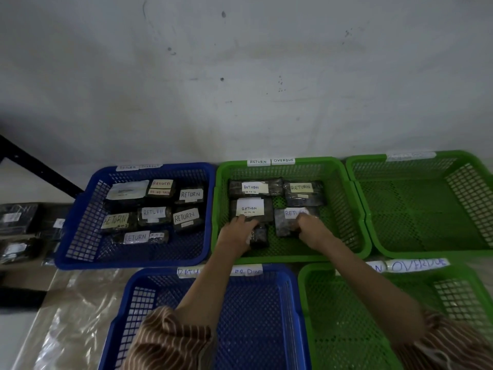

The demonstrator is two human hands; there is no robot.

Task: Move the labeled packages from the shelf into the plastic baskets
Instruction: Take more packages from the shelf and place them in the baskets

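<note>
The middle green basket [282, 259], tagged RETURN / OVERDUE, holds several dark wrapped packages with white labels. My left hand [234, 232] reaches into it. Its fingers lie flat against the near edge of a package with a large white label [250, 205], and a small dark package [261, 236] sits beside the thumb. My right hand [312, 228] curls over the right side of a RETURN package [285, 221] on the basket floor. Two more RETURN packages [256, 187] [302, 193] lie at the back.
A blue basket [133, 263] at the left holds several RETURN packages. Three baskets hold nothing: green at right [426, 253], blue [120, 313] and green [304, 289] in front. More dark packages [16, 218] lie on the shelf at far left. A wall stands behind.
</note>
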